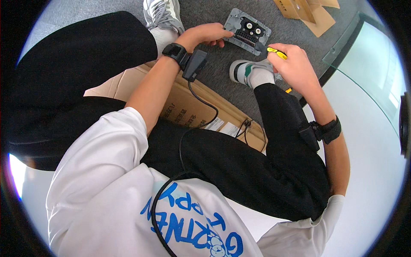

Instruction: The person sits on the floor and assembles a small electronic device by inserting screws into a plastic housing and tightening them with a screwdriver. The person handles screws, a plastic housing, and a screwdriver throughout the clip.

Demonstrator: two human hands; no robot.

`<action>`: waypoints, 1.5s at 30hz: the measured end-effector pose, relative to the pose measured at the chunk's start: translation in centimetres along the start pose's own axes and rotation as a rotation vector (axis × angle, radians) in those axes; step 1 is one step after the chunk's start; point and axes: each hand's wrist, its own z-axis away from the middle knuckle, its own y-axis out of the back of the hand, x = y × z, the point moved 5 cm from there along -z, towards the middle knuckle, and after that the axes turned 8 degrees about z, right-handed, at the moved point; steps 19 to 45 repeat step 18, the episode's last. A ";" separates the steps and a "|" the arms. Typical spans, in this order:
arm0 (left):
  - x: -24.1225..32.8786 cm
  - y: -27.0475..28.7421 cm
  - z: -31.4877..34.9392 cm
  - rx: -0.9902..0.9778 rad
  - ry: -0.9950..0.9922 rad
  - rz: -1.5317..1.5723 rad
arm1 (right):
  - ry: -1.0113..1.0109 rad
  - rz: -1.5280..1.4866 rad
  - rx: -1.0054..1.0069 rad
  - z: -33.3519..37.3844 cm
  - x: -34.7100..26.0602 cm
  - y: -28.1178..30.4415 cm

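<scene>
A grey metal housing (233,25) lies on the carpet between my shoes, its flanged rim dotted with holes. Inside it sits a black part (247,34) with two round silver pieces. The fingers of my left hand (207,33) are closed on the housing's left edge. My right hand (293,64) grips a yellow-and-black handled tool (277,52). Its dark, wide tip (259,46) looks like a brush head and is over the housing's lower right corner; whether it touches the housing, I cannot tell.
A long cardboard box (184,112) lies beneath my legs. Another piece of cardboard (306,15) is at the far right, near a glass panel (366,64). A small yellow item (288,90) shows beside my right leg. A black cable (205,100) runs from my left wrist.
</scene>
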 end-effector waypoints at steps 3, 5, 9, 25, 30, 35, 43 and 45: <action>0.0 0.1 -0.3 0.020 -0.001 -0.007 | -0.001 0.013 -0.007 -0.2 0.3 -0.2; -0.2 0.0 -0.6 0.031 0.009 -0.020 | -0.006 0.019 -0.032 -0.5 0.4 -0.4; -0.1 0.0 -0.8 0.021 -0.011 -0.020 | 0.016 0.030 -0.032 -0.5 0.4 -0.4; -0.1 -0.1 -1.4 0.044 -0.011 -0.094 | 0.019 0.224 -0.070 0.2 -1.5 -0.6; -0.1 -0.1 -1.4 0.044 -0.011 -0.094 | 0.019 0.224 -0.070 0.2 -1.5 -0.6; -0.1 -0.1 -1.4 0.044 -0.011 -0.094 | 0.019 0.224 -0.070 0.2 -1.5 -0.6; -0.1 -0.1 -1.4 0.044 -0.011 -0.094 | 0.019 0.224 -0.070 0.2 -1.5 -0.6; -0.1 -0.1 -1.4 0.044 -0.011 -0.094 | 0.019 0.224 -0.070 0.2 -1.5 -0.6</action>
